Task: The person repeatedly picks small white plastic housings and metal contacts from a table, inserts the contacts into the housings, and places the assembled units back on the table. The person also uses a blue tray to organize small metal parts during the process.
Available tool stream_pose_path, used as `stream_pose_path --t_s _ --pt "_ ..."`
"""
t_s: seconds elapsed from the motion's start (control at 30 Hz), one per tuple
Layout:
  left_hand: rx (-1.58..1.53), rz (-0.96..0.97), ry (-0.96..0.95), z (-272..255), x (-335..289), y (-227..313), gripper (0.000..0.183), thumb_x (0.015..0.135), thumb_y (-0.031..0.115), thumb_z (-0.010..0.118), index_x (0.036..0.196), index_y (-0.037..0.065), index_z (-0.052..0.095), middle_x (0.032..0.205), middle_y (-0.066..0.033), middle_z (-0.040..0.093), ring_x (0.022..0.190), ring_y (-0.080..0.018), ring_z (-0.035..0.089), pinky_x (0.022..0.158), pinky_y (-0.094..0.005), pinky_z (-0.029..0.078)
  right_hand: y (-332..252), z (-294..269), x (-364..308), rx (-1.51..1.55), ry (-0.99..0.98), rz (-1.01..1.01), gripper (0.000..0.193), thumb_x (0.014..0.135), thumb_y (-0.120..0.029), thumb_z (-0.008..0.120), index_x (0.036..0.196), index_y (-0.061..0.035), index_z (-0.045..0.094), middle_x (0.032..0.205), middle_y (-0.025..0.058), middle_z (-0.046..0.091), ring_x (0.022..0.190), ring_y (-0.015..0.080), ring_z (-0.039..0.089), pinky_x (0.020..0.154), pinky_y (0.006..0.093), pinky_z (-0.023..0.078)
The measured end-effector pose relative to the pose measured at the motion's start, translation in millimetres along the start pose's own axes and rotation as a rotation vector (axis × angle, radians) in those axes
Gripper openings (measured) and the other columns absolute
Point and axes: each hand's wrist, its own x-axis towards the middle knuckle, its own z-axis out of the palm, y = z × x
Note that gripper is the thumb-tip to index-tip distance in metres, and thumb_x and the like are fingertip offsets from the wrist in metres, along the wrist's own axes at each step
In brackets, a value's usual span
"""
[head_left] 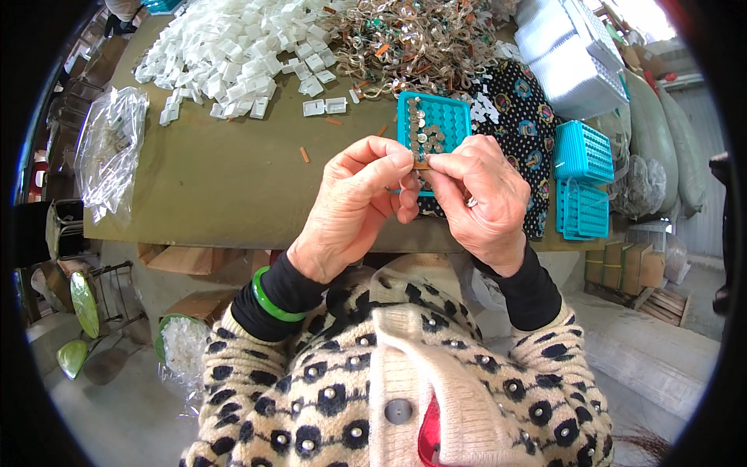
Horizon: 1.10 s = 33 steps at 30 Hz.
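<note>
My left hand [346,198] and my right hand [484,201] meet above the table's near edge, thumbs and fingertips pinched together. Between them they grip a small orange-brown strip [421,165]; whatever else is attached to it is too small to make out. Just beyond my fingers lies a teal plastic tray [454,114] with rows of round pockets. Several silver button cells [426,138] are loose in its left and middle part. My hands cover the tray's near end.
White plastic cases [226,54] are heaped at the far left, beside a tangle of wired parts [412,39]. Clear plastic bags [117,148] lie at the left edge. Stacked teal trays [582,152] and white trays [572,66] stand at right, beside patterned black cloth [533,117].
</note>
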Motion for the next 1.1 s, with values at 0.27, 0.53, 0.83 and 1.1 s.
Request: stream_pose_path --t_s 0.27,0.53,0.83,1.1 --pt "-0.228 0.041 -0.071 -8.5 -4.5 -8.2 0.012 0.094 0.017 0.066 0.096 0.008 0.058 0.08 -0.0037 0.057 0.068 -0.013 0.054 0.056 -0.0295 0.044 -8.0 1.5 1.0 0.294 -0.097 0.298 0.012 0.079 0.005 0.066 0.089 -0.0007 0.064 0.071 0.0047 0.062 0.057 0.012 0.055 0.05 0.0257 0.044" --pt "-0.254 0.098 -0.036 -13.7 -3.3 -9.8 0.012 0.094 0.015 0.066 0.096 0.007 0.057 0.081 -0.0055 0.06 0.068 -0.0151 0.056 0.058 -0.0307 0.045 -5.7 20.2 2.9 0.397 0.005 0.336 0.007 0.082 0.005 0.064 0.084 0.0004 0.059 0.073 0.0049 0.063 0.062 0.01 0.06 0.058 0.0239 0.049" --pt "-0.251 0.062 -0.004 -17.2 -2.7 -7.0 0.014 0.093 0.017 0.067 0.094 0.006 0.058 0.078 -0.0057 0.062 0.064 -0.0156 0.057 0.057 -0.0303 0.047 -3.3 27.6 5.0 0.346 0.03 0.262 0.01 0.081 0.007 0.064 0.082 -0.0009 0.058 0.072 0.0043 0.061 0.063 0.0102 0.06 0.057 0.0236 0.048" --pt "-0.147 -0.006 0.03 -12.3 -3.1 -5.5 0.014 0.094 0.019 0.066 0.1 0.008 0.06 0.081 -0.0023 0.056 0.064 -0.0134 0.05 0.055 -0.0275 0.041 3.2 27.6 -0.3 0.453 0.036 0.3 0.01 0.08 0.006 0.065 0.079 -0.0012 0.057 0.071 0.004 0.06 0.06 0.01 0.058 0.056 0.0242 0.046"
